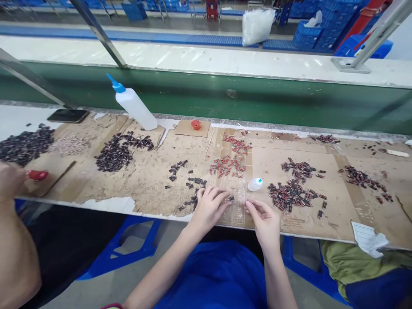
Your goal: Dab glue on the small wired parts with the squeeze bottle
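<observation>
My left hand (pixel 210 207) is closed in a pinch low over the cardboard, with a small black part (pixel 231 198) at its fingertips. Beside and partly under that hand lie loose black parts (pixel 196 181). Thumb and forefinger of my right hand (pixel 266 218) are pressed together on a thin pale stick (pixel 246 189), which points away from me. Just beyond this hand a small white bottle (pixel 255 184) with a blue tip leans over. Small red pieces (pixel 228 166) are scattered ahead of both hands. Right of the bottle is a heap of red-and-black parts (pixel 291 194).
A large white squeeze bottle (pixel 137 107) with a blue nozzle stands tilted at the back. Near it are a red cap (pixel 195 125) and a pile of black parts (pixel 114 152). A co-worker's hand (pixel 11 180) holds something red at far left. A green belt (pixel 206 92) runs behind.
</observation>
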The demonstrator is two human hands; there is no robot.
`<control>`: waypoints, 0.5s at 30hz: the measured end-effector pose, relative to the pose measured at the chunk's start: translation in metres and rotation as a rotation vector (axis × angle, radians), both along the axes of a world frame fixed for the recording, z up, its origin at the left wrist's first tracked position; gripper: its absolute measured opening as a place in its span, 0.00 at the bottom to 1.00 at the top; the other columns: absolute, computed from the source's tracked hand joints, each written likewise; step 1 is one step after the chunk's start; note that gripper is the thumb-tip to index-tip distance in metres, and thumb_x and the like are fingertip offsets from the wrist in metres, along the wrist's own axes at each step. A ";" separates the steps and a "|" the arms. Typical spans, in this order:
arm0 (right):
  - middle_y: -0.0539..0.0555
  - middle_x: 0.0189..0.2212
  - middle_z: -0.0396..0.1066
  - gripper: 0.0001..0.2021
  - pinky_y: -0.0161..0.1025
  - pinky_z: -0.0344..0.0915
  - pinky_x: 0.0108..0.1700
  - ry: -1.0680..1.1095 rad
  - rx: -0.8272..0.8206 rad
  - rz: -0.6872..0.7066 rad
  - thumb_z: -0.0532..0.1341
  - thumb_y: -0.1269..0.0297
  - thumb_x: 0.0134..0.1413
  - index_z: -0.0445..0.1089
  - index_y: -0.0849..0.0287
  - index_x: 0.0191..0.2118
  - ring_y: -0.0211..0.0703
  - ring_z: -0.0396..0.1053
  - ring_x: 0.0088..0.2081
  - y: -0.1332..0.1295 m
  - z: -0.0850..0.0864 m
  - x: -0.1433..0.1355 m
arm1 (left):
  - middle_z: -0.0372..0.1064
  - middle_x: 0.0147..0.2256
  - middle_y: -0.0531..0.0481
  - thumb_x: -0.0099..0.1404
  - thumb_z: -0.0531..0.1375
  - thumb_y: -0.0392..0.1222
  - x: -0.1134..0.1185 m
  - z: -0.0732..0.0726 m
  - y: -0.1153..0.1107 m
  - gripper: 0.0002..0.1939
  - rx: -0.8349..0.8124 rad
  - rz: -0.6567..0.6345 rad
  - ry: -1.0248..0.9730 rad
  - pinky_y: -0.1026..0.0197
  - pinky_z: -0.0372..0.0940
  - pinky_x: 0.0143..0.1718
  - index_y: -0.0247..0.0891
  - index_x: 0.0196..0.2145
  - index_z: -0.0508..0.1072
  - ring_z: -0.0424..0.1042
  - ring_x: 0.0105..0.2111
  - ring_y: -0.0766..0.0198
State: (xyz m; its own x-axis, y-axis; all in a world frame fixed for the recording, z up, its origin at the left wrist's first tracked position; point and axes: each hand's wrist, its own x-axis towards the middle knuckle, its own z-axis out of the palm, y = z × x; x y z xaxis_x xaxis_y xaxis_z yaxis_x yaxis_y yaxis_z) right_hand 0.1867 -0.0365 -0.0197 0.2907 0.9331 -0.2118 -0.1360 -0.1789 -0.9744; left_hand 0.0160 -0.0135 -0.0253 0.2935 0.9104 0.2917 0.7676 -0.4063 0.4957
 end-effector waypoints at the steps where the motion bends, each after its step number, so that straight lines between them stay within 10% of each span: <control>1: 0.56 0.28 0.79 0.16 0.43 0.76 0.36 -0.004 -0.003 -0.023 0.70 0.52 0.40 0.77 0.60 0.30 0.47 0.77 0.31 -0.001 -0.001 -0.001 | 0.75 0.42 0.47 0.65 0.61 0.38 0.001 -0.003 0.000 0.08 0.006 0.009 -0.002 0.52 0.54 0.44 0.40 0.43 0.74 0.68 0.44 0.56; 15: 0.56 0.31 0.79 0.17 0.46 0.74 0.44 0.020 0.008 -0.003 0.67 0.49 0.46 0.74 0.59 0.30 0.47 0.77 0.35 0.001 -0.004 -0.032 | 0.77 0.35 0.47 0.65 0.59 0.36 0.009 0.005 0.002 0.05 -0.206 -0.015 -0.450 0.57 0.68 0.41 0.39 0.37 0.77 0.73 0.38 0.59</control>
State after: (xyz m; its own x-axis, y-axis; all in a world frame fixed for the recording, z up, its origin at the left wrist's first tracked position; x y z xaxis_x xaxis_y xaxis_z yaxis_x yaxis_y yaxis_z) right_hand 0.1546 -0.0354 -0.0236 0.2897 0.9338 -0.2099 -0.1559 -0.1703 -0.9730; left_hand 0.0246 -0.0119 -0.0200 0.1938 0.9590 0.2068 0.4539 -0.2746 0.8477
